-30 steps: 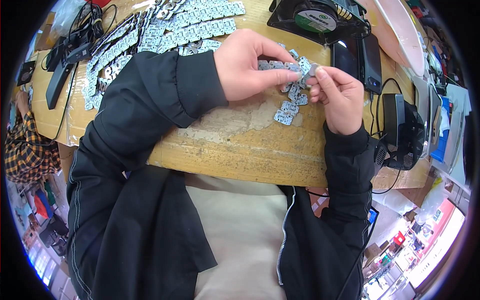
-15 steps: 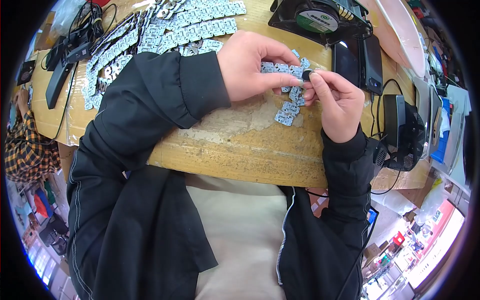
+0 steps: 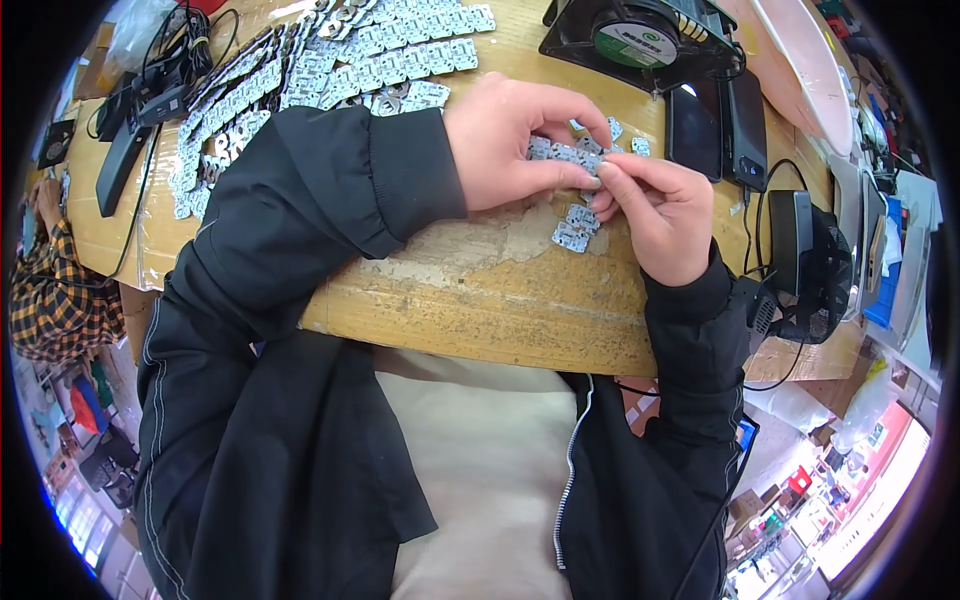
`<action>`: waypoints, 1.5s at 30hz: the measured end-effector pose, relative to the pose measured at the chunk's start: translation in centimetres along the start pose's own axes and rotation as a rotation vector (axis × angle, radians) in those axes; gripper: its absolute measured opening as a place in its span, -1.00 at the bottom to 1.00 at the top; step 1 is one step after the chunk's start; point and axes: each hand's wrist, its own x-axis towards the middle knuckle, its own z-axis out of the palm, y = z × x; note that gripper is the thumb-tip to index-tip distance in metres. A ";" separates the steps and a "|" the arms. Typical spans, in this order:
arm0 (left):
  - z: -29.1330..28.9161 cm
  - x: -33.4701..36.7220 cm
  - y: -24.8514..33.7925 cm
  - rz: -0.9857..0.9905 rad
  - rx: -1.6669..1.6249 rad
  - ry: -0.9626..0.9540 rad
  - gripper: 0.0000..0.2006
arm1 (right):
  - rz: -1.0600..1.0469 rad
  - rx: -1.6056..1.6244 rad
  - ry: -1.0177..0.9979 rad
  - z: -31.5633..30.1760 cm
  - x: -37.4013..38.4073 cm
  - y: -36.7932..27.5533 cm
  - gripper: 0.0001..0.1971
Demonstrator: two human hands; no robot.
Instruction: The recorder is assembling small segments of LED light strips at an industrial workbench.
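My left hand (image 3: 510, 140) comes in from the left, its thumb and fingers closed around a short strip of small white-and-grey circuit boards (image 3: 562, 152). At the strip's right end, my right hand (image 3: 662, 212) pinches with thumb and forefinger; the fingertips cover what lies exactly between them. Just below the two hands lie a couple of loose circuit board pieces (image 3: 573, 238) on the worn tabletop. Another single board (image 3: 640, 146) sits beyond the right fingers, and a few more (image 3: 613, 127) show behind the left fingertips.
Many strips of circuit boards (image 3: 400, 62) are heaped at the far left. A black fan (image 3: 635, 45) stands at the back, near a dark phone-like slab (image 3: 695, 128). A small black fan (image 3: 815, 265) stands right; black adapters and cables (image 3: 125, 165) lie left. Someone in a checked shirt (image 3: 65, 295) is at far left.
My right hand has moved slightly left and closed in on the strip's end. The dark round piece seen at its fingertips before is now hidden. A single board beyond the fingers has come into view.
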 end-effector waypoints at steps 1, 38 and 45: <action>-0.1 0.0 0.0 0.000 0.002 0.001 -0.79 | 0.024 0.051 0.043 0.1 0.0 0.0 -0.88; 0.2 -0.2 -0.4 0.288 0.278 0.184 -0.86 | 0.226 0.484 0.019 -1.2 0.3 0.6 -0.84; 0.5 -0.1 -0.7 0.406 0.358 0.260 -0.87 | 0.256 0.499 0.007 -1.1 0.3 0.8 -0.84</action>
